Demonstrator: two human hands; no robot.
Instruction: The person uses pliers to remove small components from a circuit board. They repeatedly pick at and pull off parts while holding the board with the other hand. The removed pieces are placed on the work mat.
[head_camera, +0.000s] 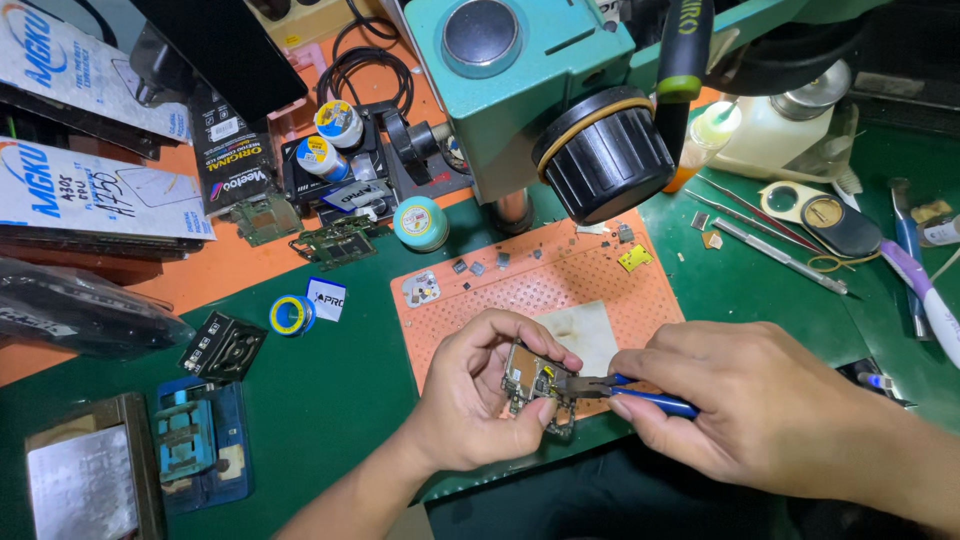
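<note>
The left hand (475, 400) is curled around a small circuit board (535, 385), pinching it between thumb and fingers just above the near edge of the orange mat (560, 290). The right hand (740, 400) is closed tight on blue-handled pliers (625, 390), and their tip touches the board's right side.

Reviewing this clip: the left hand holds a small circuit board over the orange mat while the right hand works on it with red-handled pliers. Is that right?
Not quite. In the head view the pliers in the right hand have blue handles, not red. The left hand does hold the circuit board over the orange mat.
</note>
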